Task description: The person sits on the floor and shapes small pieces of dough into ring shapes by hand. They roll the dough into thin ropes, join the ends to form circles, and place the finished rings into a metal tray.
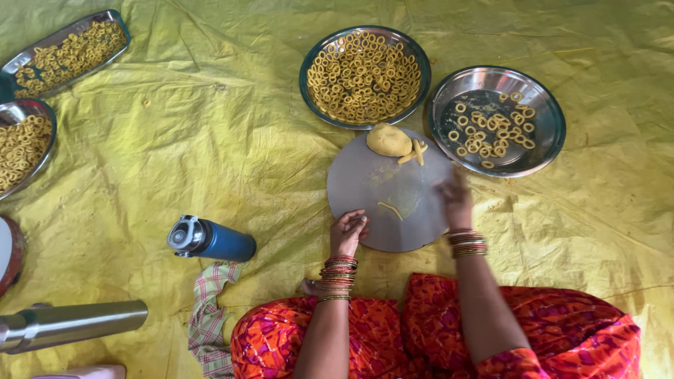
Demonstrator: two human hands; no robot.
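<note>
My left hand (pixel 347 232) rests at the near left edge of a round grey board (pixel 372 184), fingers curled, with something small possibly pinched in them. My right hand (pixel 456 200) is blurred over the board's right edge, nothing clearly in it. On the board lie a lump of yellow dough (pixel 388 140) at the far side, two short dough sticks (pixel 414 152) beside it, and a thin dough strip (pixel 390 209) near the middle.
A round steel plate full of dough rings (pixel 364 74) sits beyond the board; another steel plate (pixel 496 121) to the right is partly filled. Two ring-filled trays (pixel 64 52) (pixel 22 144) lie far left. A blue bottle (pixel 212 240), a steel flask (pixel 70 324) and a checked cloth (pixel 209 316) lie on the yellow sheet.
</note>
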